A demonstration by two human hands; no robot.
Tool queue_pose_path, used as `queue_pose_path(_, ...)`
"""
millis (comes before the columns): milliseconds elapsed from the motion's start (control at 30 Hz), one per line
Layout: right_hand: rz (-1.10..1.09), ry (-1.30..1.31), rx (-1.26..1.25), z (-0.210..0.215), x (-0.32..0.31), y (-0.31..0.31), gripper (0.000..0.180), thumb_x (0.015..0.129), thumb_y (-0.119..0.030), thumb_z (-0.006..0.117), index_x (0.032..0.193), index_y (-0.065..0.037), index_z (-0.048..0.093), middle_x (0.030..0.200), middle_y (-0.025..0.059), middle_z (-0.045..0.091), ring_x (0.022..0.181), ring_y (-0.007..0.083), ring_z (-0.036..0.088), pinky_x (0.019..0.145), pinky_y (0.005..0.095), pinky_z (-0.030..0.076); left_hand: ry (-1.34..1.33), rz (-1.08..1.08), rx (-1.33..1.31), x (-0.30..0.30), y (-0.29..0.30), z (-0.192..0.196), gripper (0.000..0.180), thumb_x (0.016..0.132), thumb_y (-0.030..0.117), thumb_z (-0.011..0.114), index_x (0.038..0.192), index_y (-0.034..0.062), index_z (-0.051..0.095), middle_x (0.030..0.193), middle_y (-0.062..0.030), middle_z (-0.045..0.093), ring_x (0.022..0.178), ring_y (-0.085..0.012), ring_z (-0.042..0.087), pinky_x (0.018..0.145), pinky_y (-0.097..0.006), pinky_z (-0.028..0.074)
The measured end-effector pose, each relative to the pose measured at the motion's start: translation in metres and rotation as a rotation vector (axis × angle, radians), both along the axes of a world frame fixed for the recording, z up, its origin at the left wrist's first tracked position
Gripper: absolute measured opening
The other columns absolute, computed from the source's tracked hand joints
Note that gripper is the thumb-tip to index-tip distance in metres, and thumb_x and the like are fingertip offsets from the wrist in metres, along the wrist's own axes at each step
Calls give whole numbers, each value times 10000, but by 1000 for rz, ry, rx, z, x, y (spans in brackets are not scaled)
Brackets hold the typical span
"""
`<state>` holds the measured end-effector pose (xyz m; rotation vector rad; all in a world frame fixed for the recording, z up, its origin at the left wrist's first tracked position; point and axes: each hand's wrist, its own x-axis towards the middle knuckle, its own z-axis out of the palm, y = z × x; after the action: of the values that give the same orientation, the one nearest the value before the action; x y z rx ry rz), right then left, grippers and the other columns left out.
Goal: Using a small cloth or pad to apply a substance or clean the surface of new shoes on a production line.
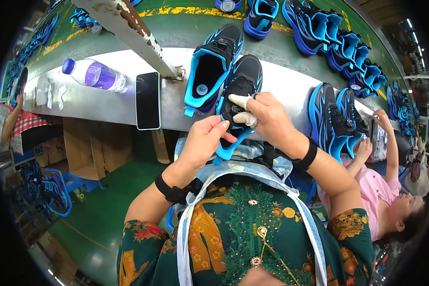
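Note:
A black sneaker [247,74] with bright blue trim lies on the metal bench, its toe pointing away from me and its heel hanging toward my apron. My left hand [202,143] is closed, thumb and finger pinched at the left side of the shoe's opening. Cream finger covers sit on two fingers of my right hand [274,119], which bends over the tongue and lacing area and grips there. What exactly lies under the fingertips is hidden. Just left stands the matching sneaker [209,66], its opening up and a round pale label on the insole, untouched.
A phone [148,101] and a purple-capped bottle [95,74] lie left on the bench [114,102], beside a chipped post [133,35]. More sneakers [336,119] stand at right, near a co-worker in pink [372,190]. Beyond, sneakers line a green surface. A cardboard box [93,148] sits below.

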<state>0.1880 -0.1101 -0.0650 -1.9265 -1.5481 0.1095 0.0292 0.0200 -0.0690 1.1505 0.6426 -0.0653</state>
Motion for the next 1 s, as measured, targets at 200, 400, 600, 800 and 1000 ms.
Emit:
queue_pose_path(200, 63, 405, -255, 39, 17, 5, 424, 830, -204, 745, 1211, -48, 644, 817, 92, 659, 738, 199, 614, 685, 326, 469, 113, -228, 241, -2, 22, 32, 260, 984, 198, 526, 996, -12, 678, 756, -50, 684, 638, -95, 600, 554, -252, 436)
queue_pose_path(400, 382, 944, -369, 85, 9, -20, 386, 942, -98, 608, 1323, -52, 567, 1142, 68, 651, 1085, 120, 566, 945, 303, 458, -454, -469, 805, 0, 31, 78, 410, 915, 192, 620, 1272, 13, 531, 1094, -165, 615, 985, -259, 611, 859, -350, 474)
queue_pose_path(600, 442, 1176, -789, 101, -3, -26, 429, 925, -171, 622, 1312, -19, 519, 761, 55, 619, 614, 115, 617, 573, 281, 510, -575, -621, 1034, -3, 10, 60, 260, 858, 104, 637, 1098, 42, 559, 917, -169, 597, 850, -362, 586, 714, -424, 470)
queue_pose_path(800, 281, 454, -13, 70, -24, -20, 495, 850, -251, 730, 1267, -51, 552, 872, 186, 647, 767, 278, 670, 671, 373, 528, -611, -367, 1296, -1, 42, 61, 354, 779, 146, 730, 1099, 60, 605, 1009, -104, 614, 966, -308, 554, 870, -430, 395)
queue_pose_path(1000, -150, -32, -121, 11, -45, -14, 742, 616, -152, 842, 1284, -79, 529, 1178, 275, 473, 1029, 448, 483, 894, 502, 424, -503, -274, 1454, 15, 63, -1, 330, 756, 116, 724, 1063, 55, 620, 1052, -142, 617, 1057, -337, 555, 918, -434, 389)
